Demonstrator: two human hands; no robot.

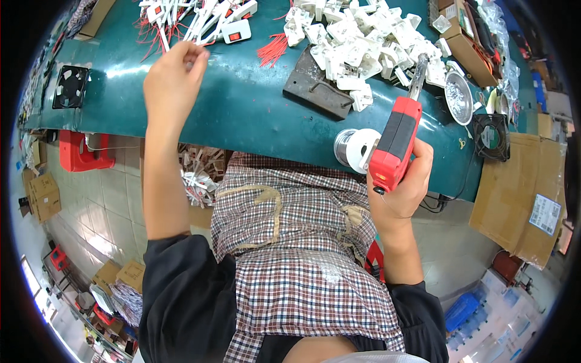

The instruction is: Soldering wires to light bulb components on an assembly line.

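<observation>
My right hand (416,172) is wrapped round a red and black soldering gun (396,142). Its metal tip points away from me, over the edge of a heap of white plastic housings (363,45). A spool of solder wire (354,148) sits just left of the gun's body. At the left, my left hand (174,78) hovers above the bench with its fingers curled in toward the thumb; whatever they hold, if anything, is hidden. Just beyond it lie white plastic units with red switches (236,31) and thin red wires.
A dark metal block (318,85) rests before the heap, near a bundle of red wires (272,49). A metal dish (458,98) and a cardboard box (469,42) stand at right. Black fans (71,86) lie toward both ends of the green bench (242,115).
</observation>
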